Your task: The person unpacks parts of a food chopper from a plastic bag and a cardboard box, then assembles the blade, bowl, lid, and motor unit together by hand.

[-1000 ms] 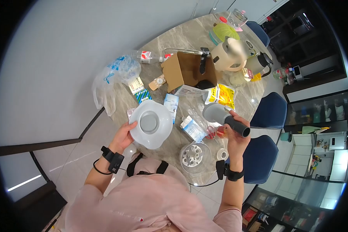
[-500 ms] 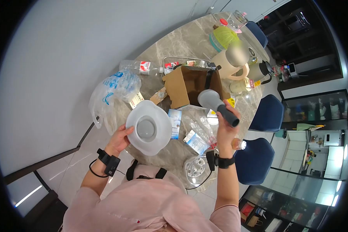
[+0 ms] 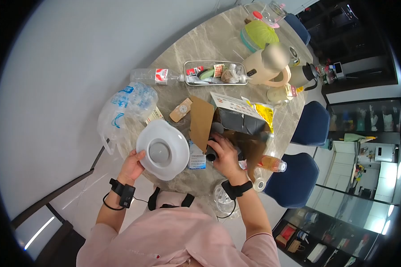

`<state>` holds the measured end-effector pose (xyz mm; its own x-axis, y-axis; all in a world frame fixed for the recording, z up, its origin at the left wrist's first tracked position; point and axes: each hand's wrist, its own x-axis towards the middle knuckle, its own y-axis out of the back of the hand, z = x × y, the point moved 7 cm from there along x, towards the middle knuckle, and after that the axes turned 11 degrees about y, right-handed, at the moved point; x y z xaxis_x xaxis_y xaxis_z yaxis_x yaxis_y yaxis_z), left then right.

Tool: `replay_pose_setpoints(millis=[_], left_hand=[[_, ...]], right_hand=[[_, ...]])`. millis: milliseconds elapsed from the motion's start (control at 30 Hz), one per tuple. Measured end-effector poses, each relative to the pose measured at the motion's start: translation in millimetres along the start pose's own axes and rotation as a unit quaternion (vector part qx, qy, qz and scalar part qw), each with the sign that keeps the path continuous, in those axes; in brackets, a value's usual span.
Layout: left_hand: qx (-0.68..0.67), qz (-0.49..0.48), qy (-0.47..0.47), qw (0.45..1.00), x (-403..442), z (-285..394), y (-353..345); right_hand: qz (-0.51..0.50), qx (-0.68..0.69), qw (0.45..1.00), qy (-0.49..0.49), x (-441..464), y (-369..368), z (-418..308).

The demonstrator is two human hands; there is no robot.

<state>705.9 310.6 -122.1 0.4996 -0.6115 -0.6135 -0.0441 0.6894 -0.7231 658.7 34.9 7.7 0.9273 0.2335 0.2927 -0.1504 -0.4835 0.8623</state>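
Observation:
On the left, my left hand (image 3: 132, 166) grips the rim of a white oval plastic bowl-like part (image 3: 177, 149) with a round recess, held tilted over the table edge. My right hand (image 3: 227, 156) is closed around the dark grey handle (image 3: 210, 157) of a round-headed tool, at the cardboard box's mouth. Most of the tool is hidden by the hand and the box. The cardboard box (image 3: 202, 120) lies tilted, with a brown flap raised beside my fingers. A printed white sheet or flap (image 3: 236, 103) and dark grey surfaces show behind it.
A wire tray (image 3: 191, 83) of small items, a beige kettle (image 3: 258, 66) and a clear bottle (image 3: 142, 76) stand farther back. A plastic bag (image 3: 131, 107) is at the left. A drink bottle (image 3: 270, 163) and a clear holed disc (image 3: 222, 196) lie near the front edge.
My right hand has brought the grey-handled tool left and down to the box. The box has shifted towards me and turned, uncovering the wire tray. The white part has moved slightly left.

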Motion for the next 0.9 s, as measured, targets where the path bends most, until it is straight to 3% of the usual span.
replay_pose_setpoints(millis=[167, 300, 367, 433, 500, 633, 900], left_hand=[[0.013, 0.005, 0.003, 1.000, 7, 2, -9], [0.024, -0.016, -0.005, 1.000, 8, 6, -34], [0.027, -0.019, 0.000, 0.999, 8, 5, -40], [0.036, -0.030, 0.001, 0.999, 7, 3, -45], [0.046, -0.039, 0.003, 0.998, 6, -1, -46], [0.051, -0.053, 0.001, 0.997, -1, -1, -52], [0.108, -0.069, -0.059, 0.990, -13, 14, -96]], right_hand=[[-0.020, -0.001, 0.999, -0.046, -25, -2, 9], [-0.096, -0.025, 0.986, -0.132, -34, -4, 31], [-0.022, -0.017, 0.996, -0.087, -32, 4, 48], [0.030, -0.002, 0.985, -0.170, -23, 22, 69], [0.130, 0.035, 0.975, -0.176, -4, 56, 61], [0.135, 0.175, 0.963, -0.153, -6, 69, 49], [0.092, 0.207, 0.951, -0.212, -87, 54, -6]])
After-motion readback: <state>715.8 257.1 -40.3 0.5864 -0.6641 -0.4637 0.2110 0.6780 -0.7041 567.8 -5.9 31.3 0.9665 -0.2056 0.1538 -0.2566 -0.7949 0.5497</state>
